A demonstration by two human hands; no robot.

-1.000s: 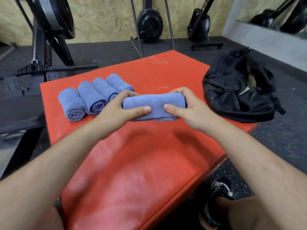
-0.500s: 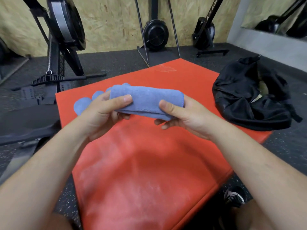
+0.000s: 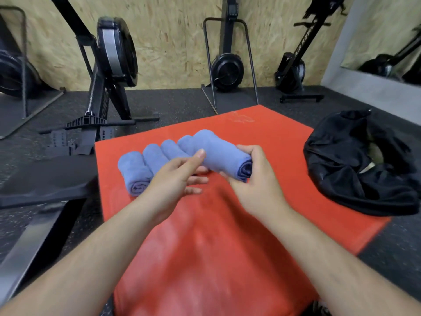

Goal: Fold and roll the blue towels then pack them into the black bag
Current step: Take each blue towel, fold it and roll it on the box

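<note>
My right hand (image 3: 257, 179) grips a rolled blue towel (image 3: 218, 153) by its near end, lifted a little above the red mat (image 3: 227, 247). My left hand (image 3: 175, 176) is beside it with the fingers stretched out below the roll, and only the thumb touches the roll. Several more rolled blue towels (image 3: 136, 172) lie side by side on the mat's far left, partly hidden behind my left hand and the held roll. The black bag (image 3: 355, 179) slumps on the mat's right edge, its mouth facing up.
Black rowing machines (image 3: 109, 65) stand on the dark rubber floor along the chipboard wall. A black padded seat (image 3: 45, 179) juts in from the left, close to the mat. A mirror hangs at the upper right.
The held roll has swung so that its spiral end faces me in my right hand. My left hand has loosened from it. The view has tilted up.
</note>
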